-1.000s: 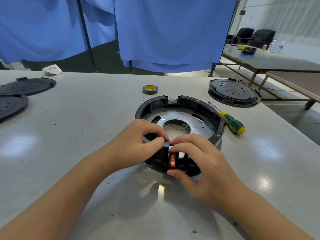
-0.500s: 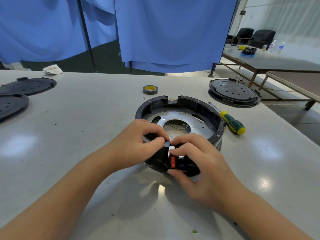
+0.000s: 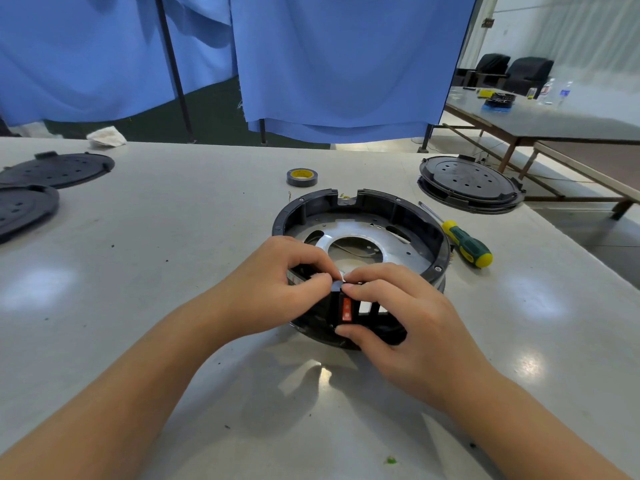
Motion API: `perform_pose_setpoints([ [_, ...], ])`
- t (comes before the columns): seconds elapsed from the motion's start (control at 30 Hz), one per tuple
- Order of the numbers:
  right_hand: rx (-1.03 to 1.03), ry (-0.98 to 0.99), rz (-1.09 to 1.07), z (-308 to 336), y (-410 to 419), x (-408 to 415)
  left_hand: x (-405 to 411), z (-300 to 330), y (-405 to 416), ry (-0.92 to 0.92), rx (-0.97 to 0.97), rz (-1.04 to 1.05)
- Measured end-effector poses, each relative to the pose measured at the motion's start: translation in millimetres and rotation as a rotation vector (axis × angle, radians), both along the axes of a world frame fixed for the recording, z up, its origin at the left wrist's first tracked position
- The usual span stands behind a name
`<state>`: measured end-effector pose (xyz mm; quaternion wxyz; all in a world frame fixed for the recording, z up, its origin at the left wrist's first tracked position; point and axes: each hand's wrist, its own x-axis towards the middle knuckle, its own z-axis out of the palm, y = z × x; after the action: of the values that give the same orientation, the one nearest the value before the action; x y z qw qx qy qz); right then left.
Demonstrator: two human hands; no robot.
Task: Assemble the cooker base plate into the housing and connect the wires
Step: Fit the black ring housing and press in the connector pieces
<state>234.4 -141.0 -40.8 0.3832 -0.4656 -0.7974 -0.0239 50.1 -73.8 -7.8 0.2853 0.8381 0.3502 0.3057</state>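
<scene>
A round black cooker housing [image 3: 398,207] lies on the grey table in front of me. A shiny metal base plate [image 3: 391,244] with a large centre hole sits inside it, and a thin wire shows through the hole. A red switch [image 3: 346,309] sits in the housing's near wall. My left hand [image 3: 277,285] pinches the near rim just left of the switch. My right hand [image 3: 405,313] grips the wall around the switch, thumb under the housing's lower edge and fingers curled over the rim. What the fingertips hold between them is hidden.
A green and yellow screwdriver [image 3: 464,242] lies right of the housing. A tape roll [image 3: 302,177] sits behind it. A stack of black plates [image 3: 469,183] is at the far right, two black plates [image 3: 52,169] at the far left. Blue curtains hang behind the table.
Both hands stay at the near wall. My right fingers have shifted slightly along the rim, leaving more of the red switch uncovered. The housing has not moved.
</scene>
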Motion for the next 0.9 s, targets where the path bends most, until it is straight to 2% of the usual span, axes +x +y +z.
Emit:
perform_pose_setpoints([
  [0.27,0.003,0.002,-0.008,3.7,-0.4,-1.8,-3.2,2.0,-1.2,-0.014,-0.009,-0.042],
  [0.4,0.002,-0.064,0.0,7.8,-1.0,1.3,-3.6,2.8,-1.5,-0.009,-0.022,-0.033],
  [0.7,-0.328,-0.18,-0.102,31.0,4.0,4.0,-4.0,4.2,-1.4,0.011,-0.056,-0.006],
  [0.9,-0.354,-0.2,-0.091,30.6,7.8,5.1,-4.7,4.8,-1.1,0.024,-0.06,-0.019],
])
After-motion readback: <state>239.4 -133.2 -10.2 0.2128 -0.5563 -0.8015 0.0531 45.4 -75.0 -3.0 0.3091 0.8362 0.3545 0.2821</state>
